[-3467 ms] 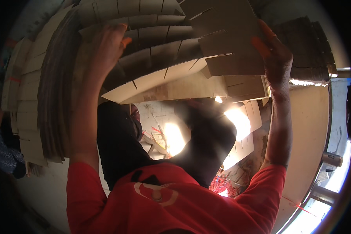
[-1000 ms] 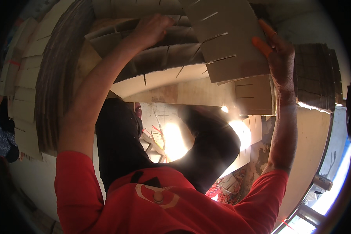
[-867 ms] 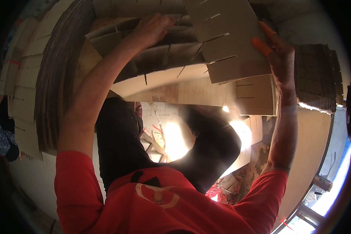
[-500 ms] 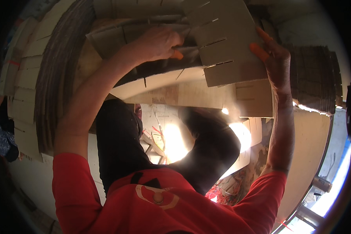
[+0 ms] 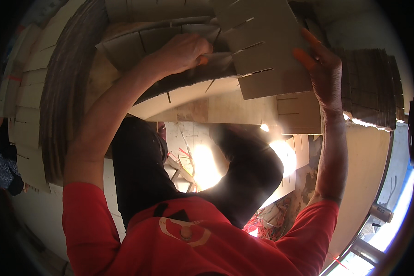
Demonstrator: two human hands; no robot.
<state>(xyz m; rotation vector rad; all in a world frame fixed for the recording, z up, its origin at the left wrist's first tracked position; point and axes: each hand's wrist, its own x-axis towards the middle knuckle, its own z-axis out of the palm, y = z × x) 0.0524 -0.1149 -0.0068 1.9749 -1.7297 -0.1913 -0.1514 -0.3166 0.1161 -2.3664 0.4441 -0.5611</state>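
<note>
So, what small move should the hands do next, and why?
Perhaps the left hand should guide the cardboard strip beside it toward the slotted cardboard sheet, because the right hand holds that sheet and the front strip meets its left edge.

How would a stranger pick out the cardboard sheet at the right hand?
From the red shirt, follow the right forearm up to the right hand. The slotted cardboard sheet is against its fingers. Unlike the upright cardboard strips to its left, it shows the camera a broad flat face.

Cardboard strips (image 5: 185, 94) left of panel (image 5: 271, 50), between left stack (image 5: 65, 96) and right stack (image 5: 369, 87)
</note>
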